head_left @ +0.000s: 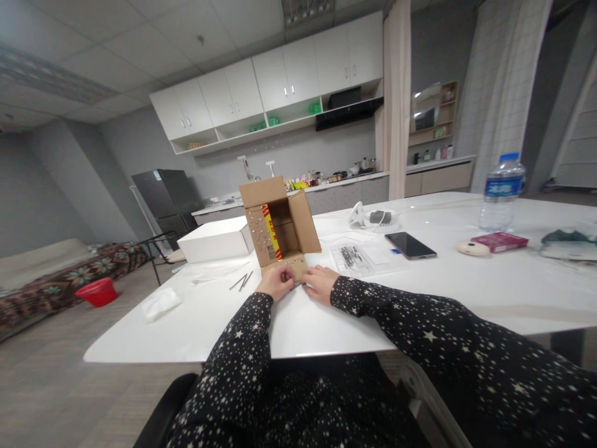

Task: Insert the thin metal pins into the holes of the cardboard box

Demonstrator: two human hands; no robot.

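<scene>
hands (301,283) — on stiff cardboard flap (290,267)

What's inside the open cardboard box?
The cardboard box lies on its side, opening toward the camera; its visible interior looks bare. Both hands, left hand and right hand, cover the lower flap.

A brown cardboard box (280,227) with a yellow-and-red strip stands on the white surface (466,292). Both sleeves (420,330) are black with white stars. Far right, a dark red packet (499,241); far left, a red basin (99,292) on the grey floor.
</scene>
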